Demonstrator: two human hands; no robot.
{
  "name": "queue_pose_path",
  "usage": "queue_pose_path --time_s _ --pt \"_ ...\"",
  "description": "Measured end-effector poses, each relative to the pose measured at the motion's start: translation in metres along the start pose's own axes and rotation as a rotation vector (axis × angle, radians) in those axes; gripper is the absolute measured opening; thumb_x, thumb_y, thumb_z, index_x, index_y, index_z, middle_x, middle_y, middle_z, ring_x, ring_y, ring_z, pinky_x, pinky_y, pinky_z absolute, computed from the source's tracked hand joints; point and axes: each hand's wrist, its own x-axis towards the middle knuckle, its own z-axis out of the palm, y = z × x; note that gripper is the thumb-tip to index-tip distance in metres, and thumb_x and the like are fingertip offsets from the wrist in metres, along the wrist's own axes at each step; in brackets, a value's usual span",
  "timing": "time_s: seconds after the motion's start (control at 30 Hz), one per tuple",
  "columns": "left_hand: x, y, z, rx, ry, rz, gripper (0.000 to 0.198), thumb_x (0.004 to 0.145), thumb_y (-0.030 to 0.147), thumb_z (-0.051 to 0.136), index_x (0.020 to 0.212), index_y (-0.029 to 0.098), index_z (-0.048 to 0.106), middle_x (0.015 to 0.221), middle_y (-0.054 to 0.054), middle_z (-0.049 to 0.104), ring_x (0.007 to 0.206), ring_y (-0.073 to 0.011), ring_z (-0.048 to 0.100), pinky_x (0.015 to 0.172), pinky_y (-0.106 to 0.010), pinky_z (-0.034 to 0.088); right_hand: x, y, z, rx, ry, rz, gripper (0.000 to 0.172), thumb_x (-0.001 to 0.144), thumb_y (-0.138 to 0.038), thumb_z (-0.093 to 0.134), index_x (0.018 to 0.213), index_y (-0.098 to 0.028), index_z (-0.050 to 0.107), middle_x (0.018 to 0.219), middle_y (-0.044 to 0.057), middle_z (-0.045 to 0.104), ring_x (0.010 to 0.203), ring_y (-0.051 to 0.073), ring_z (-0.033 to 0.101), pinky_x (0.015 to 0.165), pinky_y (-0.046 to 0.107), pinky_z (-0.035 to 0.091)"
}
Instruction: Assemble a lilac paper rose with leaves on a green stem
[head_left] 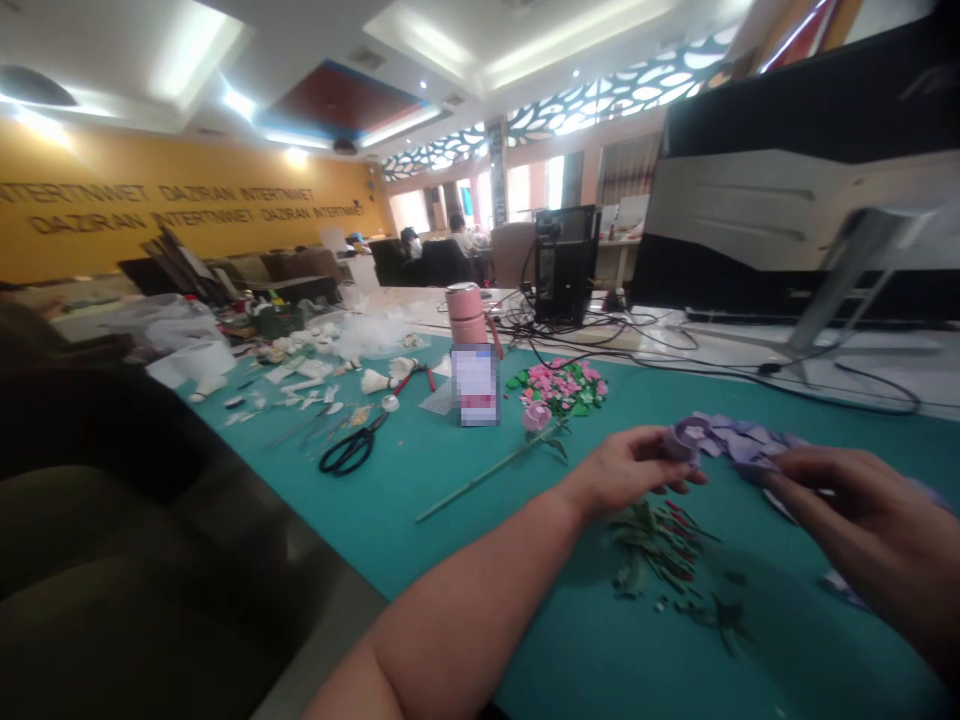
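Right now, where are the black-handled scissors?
The black-handled scissors lie on the teal mat in the head view, left of the person's left hand and below the red-handled pliers.

Yellow lettered wall (180, 205), recessed lit ceiling (330, 110), curtained windows (517, 190), dark office chairs (442, 262)

- left hand (626, 472) holds a lilac flower (686, 438)
- right hand (847, 515) pinches lilac petals (750, 445)
- green leaves (660, 545) lie on a teal mat (465, 520)
- black scissors (351, 448) lie farther left
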Motion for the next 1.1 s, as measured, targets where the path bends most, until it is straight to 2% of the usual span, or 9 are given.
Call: queue_pose_path --time_s 0.13,0.27,0.47,0.6,0.9,1.1 --pt "0.002 0.003 0.000 0.042 0.022 0.012 0.042 0.072 0.037 0.079 0.104 0.014 0.066 0.091 -0.010 0.071 0.073 -0.0136 0.060 0.073 -0.030 0.042 -0.003 -0.026 -0.009 -0.009 0.025 0.057 0.020 0.084 -0.044 0.066 0.089 -0.025 0.070 0.074 0.003 0.067 0.062 0.018 0.062 0.055 0.031 0.045" --pt "0.002 0.008 0.000 0.054 0.019 0.017 0.049 0.072 0.039 0.079 0.111 0.013 0.066 0.091 -0.010 0.072 0.072 -0.0135 0.059 0.072 -0.030 0.043 -0.004 -0.040 -0.008 0.076 0.018 0.003 0.015 0.086 -0.038 0.066 0.087 -0.024 0.069 0.075 0.000 0.068 0.063 0.015 0.061 0.059 0.027 0.047" --pt "0.001 0.011 -0.002 0.110 0.016 0.048 0.044 0.077 0.038 0.076 0.112 0.014 0.067 0.092 -0.009 0.072 0.076 -0.0150 0.060 0.074 -0.031 0.044 -0.003 -0.046 -0.006 0.014 -0.079 -0.207 0.009 0.089 -0.031 0.064 0.088 -0.023 0.068 0.078 0.001 0.069 0.067 0.014 0.063 0.060 0.025 0.048" --pt "0.000 0.012 -0.001 0.145 0.005 0.057 0.042 0.079 0.037 0.074 0.114 0.014 0.066 0.091 -0.008 0.071 0.080 -0.0161 0.062 0.074 -0.030 0.044 -0.003 -0.048 -0.005 -0.012 -0.099 -0.281 0.007 0.091 -0.026 0.060 0.090 -0.023 0.066 0.083 0.002 0.068 0.072 0.014 0.062 0.065 0.026 0.048" --pt "-0.003 0.018 0.001 0.186 0.021 0.076 0.043 0.080 0.041 0.073 0.112 0.014 0.066 0.092 -0.007 0.068 0.080 -0.0161 0.060 0.074 -0.029 0.044 -0.006 -0.055 -0.004 -0.012 -0.125 -0.312 0.008 0.093 -0.023 0.056 0.088 -0.023 0.061 0.086 0.004 0.066 0.077 0.016 0.063 0.070 0.029 0.049" --pt "-0.003 0.019 0.001 0.225 0.005 0.084 0.042 0.082 0.041 0.071 0.112 0.014 0.066 0.091 -0.007 0.067 0.082 -0.0164 0.059 0.074 -0.029 0.043 -0.007 -0.060 -0.004 -0.003 -0.136 -0.303 0.008 0.094 -0.022 0.055 0.088 -0.023 0.060 0.084 0.003 0.064 0.074 0.015 0.059 0.068 0.028 0.046"
